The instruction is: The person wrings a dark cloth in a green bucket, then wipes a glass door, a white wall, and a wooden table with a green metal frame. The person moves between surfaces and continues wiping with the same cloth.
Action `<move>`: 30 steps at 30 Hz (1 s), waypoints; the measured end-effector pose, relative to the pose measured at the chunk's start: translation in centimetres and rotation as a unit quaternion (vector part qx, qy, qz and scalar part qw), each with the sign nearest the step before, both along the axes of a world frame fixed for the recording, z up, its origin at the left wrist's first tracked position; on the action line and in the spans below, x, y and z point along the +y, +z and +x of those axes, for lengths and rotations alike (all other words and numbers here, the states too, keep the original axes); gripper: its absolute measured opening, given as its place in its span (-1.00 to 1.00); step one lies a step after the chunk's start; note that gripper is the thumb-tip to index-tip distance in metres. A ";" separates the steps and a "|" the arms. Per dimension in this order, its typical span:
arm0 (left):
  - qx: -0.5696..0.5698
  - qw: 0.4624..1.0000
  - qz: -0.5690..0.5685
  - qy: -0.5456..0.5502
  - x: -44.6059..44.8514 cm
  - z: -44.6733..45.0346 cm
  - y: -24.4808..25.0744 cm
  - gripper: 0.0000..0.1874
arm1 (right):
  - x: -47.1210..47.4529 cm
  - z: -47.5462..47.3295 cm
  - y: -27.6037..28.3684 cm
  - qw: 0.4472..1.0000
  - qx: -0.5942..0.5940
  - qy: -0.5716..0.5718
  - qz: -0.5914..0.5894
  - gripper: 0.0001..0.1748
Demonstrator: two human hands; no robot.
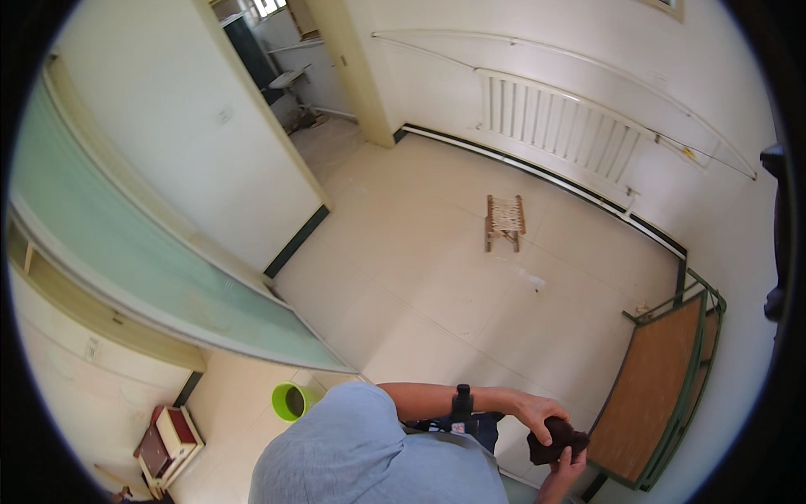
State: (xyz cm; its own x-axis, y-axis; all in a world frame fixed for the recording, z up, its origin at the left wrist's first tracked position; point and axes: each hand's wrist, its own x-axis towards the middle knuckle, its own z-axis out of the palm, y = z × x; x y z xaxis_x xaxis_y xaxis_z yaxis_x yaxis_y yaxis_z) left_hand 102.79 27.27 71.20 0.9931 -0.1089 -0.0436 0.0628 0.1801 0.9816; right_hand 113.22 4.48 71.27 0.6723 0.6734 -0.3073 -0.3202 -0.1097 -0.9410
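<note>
A dark brown crumpled cloth (555, 442) is held between both hands at the lower right of the view. My left hand (540, 416), on the arm with a black band at the wrist, grips its upper side with thumb and fingers. My right hand (570, 465) pinches its lower right edge from below. The hands are near a green metal frame with a brown board (655, 390), which leans by the right wall. Part of the cloth and some fingertips are hidden.
A small folding stool with a woven seat (505, 217) stands on the tiled floor. A lime-green bucket (281, 402) holding dark liquid is beside my body. A frosted-glass partition (157, 264) runs along the left. A white radiator (560, 123) hangs on the far wall, near an open doorway.
</note>
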 end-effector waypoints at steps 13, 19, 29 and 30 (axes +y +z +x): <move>0.012 0.969 -0.139 0.202 0.4 -1.6 3.1 -0.48 | 7.6 6.4 0.7 0.965 0.064 0.208 0.148 -0.41; 0.081 0.953 -0.150 0.250 1.4 -4.5 -1.0 -0.48 | 11.4 6.0 -0.4 0.949 0.067 0.280 0.128 -0.44; 0.019 0.956 -0.095 0.277 8.2 -11.8 -1.2 -0.49 | 17.8 -0.9 0.1 0.942 0.061 0.327 0.054 -0.49; 0.030 0.955 -0.092 0.280 8.9 -12.4 -1.2 -0.49 | 18.7 -1.7 0.4 0.943 0.061 0.325 0.039 -0.50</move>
